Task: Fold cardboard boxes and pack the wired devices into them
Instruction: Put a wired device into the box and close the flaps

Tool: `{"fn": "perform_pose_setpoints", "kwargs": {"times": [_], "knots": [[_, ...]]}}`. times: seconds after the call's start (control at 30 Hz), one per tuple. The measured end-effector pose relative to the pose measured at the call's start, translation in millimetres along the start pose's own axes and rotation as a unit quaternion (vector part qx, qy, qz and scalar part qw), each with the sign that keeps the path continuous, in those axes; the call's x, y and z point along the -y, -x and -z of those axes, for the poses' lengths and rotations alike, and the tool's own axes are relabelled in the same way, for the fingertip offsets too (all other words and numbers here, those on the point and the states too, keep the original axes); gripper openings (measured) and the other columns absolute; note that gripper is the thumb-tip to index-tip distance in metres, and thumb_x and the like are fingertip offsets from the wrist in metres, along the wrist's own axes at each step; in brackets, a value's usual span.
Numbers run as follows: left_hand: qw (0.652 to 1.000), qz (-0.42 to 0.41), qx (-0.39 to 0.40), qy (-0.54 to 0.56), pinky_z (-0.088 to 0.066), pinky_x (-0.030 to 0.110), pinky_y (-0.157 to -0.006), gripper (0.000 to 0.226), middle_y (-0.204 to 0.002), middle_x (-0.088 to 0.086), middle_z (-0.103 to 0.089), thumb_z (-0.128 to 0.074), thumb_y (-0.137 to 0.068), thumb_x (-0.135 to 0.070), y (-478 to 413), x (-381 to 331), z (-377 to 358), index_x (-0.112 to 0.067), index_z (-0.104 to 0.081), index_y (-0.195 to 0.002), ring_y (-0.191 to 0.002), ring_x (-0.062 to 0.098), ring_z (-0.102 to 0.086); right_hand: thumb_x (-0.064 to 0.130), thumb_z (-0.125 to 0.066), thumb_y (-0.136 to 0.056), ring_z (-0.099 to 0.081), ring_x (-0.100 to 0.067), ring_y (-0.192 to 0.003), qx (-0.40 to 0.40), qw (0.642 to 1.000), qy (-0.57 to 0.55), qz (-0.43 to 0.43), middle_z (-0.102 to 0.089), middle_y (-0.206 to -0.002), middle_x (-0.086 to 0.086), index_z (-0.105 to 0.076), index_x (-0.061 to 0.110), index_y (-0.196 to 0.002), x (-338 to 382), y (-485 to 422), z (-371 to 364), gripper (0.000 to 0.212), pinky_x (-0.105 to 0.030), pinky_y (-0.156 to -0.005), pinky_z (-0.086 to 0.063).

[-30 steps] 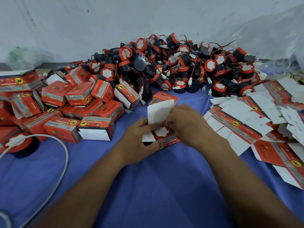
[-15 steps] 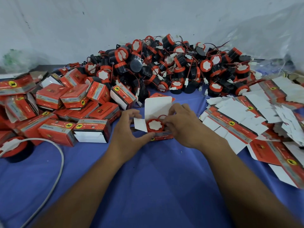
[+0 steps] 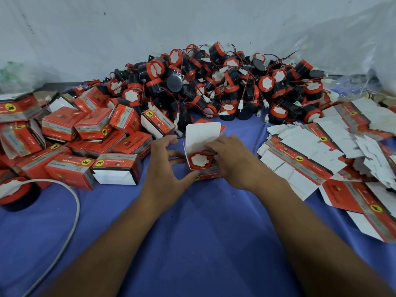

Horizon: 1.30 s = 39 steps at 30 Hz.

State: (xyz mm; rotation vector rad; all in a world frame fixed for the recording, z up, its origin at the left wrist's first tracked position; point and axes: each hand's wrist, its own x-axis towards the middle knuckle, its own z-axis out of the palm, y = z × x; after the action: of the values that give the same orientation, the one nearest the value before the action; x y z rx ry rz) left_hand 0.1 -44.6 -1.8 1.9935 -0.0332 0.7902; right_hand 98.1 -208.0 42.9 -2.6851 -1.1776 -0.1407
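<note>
Head view: since a second ago the device [image 3: 200, 160] has sunk from perching on the box [image 3: 206, 175] to sitting inside it, white face up, and the left side flap has come in. Packing this one looks nearly done, with the lid flap [image 3: 202, 133] still upright. The left hand [image 3: 165, 168] holds the box's near-left corner, thumb in front, fingers at the side wall. The right hand [image 3: 233, 161] curls over the right rim, fingertips behind the device; I cannot tell if they pinch its wire
</note>
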Motion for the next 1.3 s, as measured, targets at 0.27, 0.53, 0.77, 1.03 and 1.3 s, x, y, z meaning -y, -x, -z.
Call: {"fn": "perform_pose_setpoints", "kwargs": {"times": [0.27, 0.53, 0.77, 1.03, 1.3], "knots": [[0.974, -0.133, 0.048, -0.175, -0.051, 0.031, -0.09, 0.044, -0.116, 0.002, -0.067, -0.084, -0.077, -0.012, -0.4, -4.0, 2.0, -0.003, -0.067, -0.117, -0.104, 0.018, -0.065, 0.024, -0.046, -0.101, -0.027, -0.025, -0.1, 0.019, 0.997, -0.035, -0.061, -0.044, -0.116, -0.004, -0.063, 0.035, -0.132, 9.7, 1.5, 1.4, 0.037, -0.032, -0.09, -0.027], [0.954, -0.161, 0.096, -0.232, -0.047, 0.04, -0.094, 0.024, -0.11, 0.006, -0.07, -0.071, -0.083, -0.015, -2.9, 0.5, -1.5, -0.003, -0.074, -0.104, -0.103, 0.03, -0.061, 0.028, -0.051, -0.101, -0.034, -0.029, -0.125, 0.008, 0.976, -0.155, -0.154, -0.04, -0.135, -0.004, -0.073, 0.034, -0.118, 1.5, 8.2, 2.4, 0.028, -0.038, -0.106, -0.034], [0.963, -0.128, 0.105, -0.212, -0.039, 0.024, -0.098, 0.024, -0.113, 0.0, -0.068, -0.067, -0.086, -0.018, -2.3, 1.8, -1.4, -0.007, -0.073, -0.107, -0.111, 0.024, -0.055, 0.025, -0.063, -0.097, -0.063, -0.01, -0.081, -0.12, 0.897, -0.371, -0.209, -0.066, -0.093, 0.007, -0.066, 0.021, -0.101, -28.3, 12.2, 5.9, 0.006, -0.021, -0.065, -0.048], [0.971, -0.098, 0.106, -0.19, -0.039, 0.023, -0.098, 0.022, -0.113, -0.002, -0.068, -0.063, -0.09, -0.021, -2.3, 1.5, -0.8, -0.009, -0.073, -0.106, -0.113, 0.022, -0.054, 0.007, -0.063, -0.096, -0.072, -0.023, -0.077, -0.088, 0.764, -0.603, -0.212, -0.076, -0.084, -0.014, -0.071, 0.004, -0.089, -27.1, 10.7, -4.0, 0.011, -0.029, -0.071, -0.06], [0.994, 0.005, 0.075, -0.077, -0.047, 0.03, -0.096, 0.013, -0.11, -0.006, -0.068, -0.066, -0.094, -0.011, -3.0, 3.0, 0.0, -0.014, -0.073, -0.105, -0.11, 0.015, -0.059, -0.006, -0.058, -0.094, -0.069, -0.005, -0.088, -0.07, 0.84, -0.531, -0.087, -0.072, -0.105, 0.002, -0.066, 0.024, -0.111, -17.5, 8.2, -21.0, 0.035, -0.021, -0.071, -0.058]]}}
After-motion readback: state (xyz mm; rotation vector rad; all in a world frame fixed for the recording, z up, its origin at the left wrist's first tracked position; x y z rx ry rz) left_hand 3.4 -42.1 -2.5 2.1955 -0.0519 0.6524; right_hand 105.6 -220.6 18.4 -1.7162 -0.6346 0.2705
